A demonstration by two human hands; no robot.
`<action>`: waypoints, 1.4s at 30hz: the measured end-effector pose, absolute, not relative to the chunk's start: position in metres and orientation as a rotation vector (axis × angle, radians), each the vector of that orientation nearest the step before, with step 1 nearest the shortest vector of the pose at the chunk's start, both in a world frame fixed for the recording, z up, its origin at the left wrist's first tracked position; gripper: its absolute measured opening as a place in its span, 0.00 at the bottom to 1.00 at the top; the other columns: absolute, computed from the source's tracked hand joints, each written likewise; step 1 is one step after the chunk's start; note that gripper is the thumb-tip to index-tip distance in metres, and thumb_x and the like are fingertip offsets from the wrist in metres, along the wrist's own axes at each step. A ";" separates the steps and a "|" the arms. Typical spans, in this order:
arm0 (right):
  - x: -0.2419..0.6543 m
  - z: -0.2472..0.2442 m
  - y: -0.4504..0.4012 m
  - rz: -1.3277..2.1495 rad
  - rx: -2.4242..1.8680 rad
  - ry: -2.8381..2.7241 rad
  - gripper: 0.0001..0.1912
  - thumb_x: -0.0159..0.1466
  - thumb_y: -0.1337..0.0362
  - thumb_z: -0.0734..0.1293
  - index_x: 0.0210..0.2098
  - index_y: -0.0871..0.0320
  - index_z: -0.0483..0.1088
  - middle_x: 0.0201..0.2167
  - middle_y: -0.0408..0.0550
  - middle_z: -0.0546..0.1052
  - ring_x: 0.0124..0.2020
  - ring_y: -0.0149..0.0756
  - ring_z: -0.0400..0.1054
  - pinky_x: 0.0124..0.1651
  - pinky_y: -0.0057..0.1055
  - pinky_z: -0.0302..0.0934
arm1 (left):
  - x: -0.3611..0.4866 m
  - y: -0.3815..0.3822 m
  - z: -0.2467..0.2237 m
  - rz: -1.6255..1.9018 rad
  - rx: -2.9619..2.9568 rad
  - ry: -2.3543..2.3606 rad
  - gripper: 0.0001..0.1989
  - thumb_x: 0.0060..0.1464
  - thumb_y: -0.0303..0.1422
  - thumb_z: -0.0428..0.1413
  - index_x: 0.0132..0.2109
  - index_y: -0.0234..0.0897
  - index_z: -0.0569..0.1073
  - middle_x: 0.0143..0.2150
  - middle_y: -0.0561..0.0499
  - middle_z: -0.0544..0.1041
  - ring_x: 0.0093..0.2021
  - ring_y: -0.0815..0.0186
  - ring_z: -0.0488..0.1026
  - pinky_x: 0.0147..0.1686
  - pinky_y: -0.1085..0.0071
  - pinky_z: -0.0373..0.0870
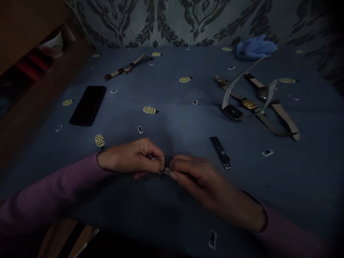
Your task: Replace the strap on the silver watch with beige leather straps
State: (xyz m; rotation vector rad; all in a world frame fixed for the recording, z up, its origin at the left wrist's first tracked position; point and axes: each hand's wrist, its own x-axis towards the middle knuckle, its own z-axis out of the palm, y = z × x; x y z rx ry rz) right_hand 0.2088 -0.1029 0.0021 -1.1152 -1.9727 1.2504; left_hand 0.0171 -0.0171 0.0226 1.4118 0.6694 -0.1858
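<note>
My left hand (137,156) is closed, thumb and fingers pinching what looks like a watch, of which only a glint of metal shows. Close against it, my right hand (201,177) is closed too. Its thumb and fingers grip a small light strip with a metal edge, apparently the watch strap (166,171), at the point where the hands meet. Most of both held parts is hidden by fingers, and the picture is dark. To the right of my right hand lies a detached dark strap piece (219,150) with a silver buckle.
A black phone (88,105) lies at the left, with a brown-strapped watch (127,68) behind it. At the right are a pale-strapped smartwatch (232,111), a gold watch (248,104) and another watch (262,94). A blue cloth (255,48) sits by the wall.
</note>
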 end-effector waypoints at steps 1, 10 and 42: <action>0.209 0.002 -0.103 1.246 -1.120 -1.980 0.14 0.68 0.68 0.57 0.26 0.59 0.64 0.25 0.42 0.66 0.25 0.29 0.61 0.30 0.28 0.57 | 0.017 -0.018 0.022 -0.183 1.416 0.678 0.09 0.57 0.30 0.53 0.29 0.33 0.72 0.13 0.61 0.61 0.14 0.77 0.57 0.17 0.81 0.55; 0.210 0.002 -0.103 1.302 -1.122 -1.974 0.15 0.69 0.66 0.58 0.25 0.58 0.62 0.24 0.41 0.64 0.24 0.28 0.60 0.28 0.28 0.57 | 0.013 -0.015 0.026 -0.239 1.454 0.577 0.13 0.61 0.36 0.51 0.32 0.33 0.72 0.15 0.59 0.61 0.16 0.76 0.57 0.18 0.79 0.54; 0.212 0.003 -0.104 1.334 -1.081 -1.985 0.13 0.69 0.67 0.57 0.28 0.59 0.65 0.26 0.41 0.65 0.26 0.28 0.61 0.30 0.27 0.57 | 0.013 -0.013 0.027 -0.263 1.431 0.557 0.12 0.60 0.33 0.49 0.36 0.32 0.74 0.24 0.56 0.61 0.24 0.73 0.55 0.25 0.75 0.55</action>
